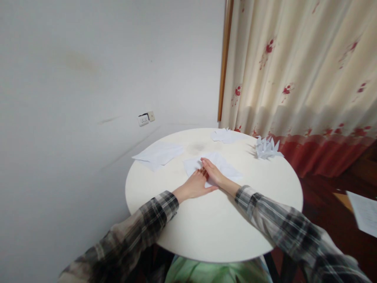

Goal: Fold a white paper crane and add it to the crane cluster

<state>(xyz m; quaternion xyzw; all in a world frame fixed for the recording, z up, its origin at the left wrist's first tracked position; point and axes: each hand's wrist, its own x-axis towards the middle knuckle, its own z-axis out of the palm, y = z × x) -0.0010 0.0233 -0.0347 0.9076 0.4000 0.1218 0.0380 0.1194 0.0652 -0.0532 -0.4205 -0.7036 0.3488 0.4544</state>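
A white sheet of paper lies on the round white table, partly covered by my hands. My left hand rests flat on its near left part, thumb stretched out to the right. Beside and partly over the left fingertips is my right hand, its fingers extended and pointing up and left. Both hands press down on the paper and look open, though some left fingertips are hidden. Whether the paper has folds under the hands I cannot tell.
More white paper lies at the table's left edge, and smaller paper pieces at the back. A cluster of folded paper shapes stands at the right. Behind are a wall socket and a flowered curtain. A printed sheet shows lower right.
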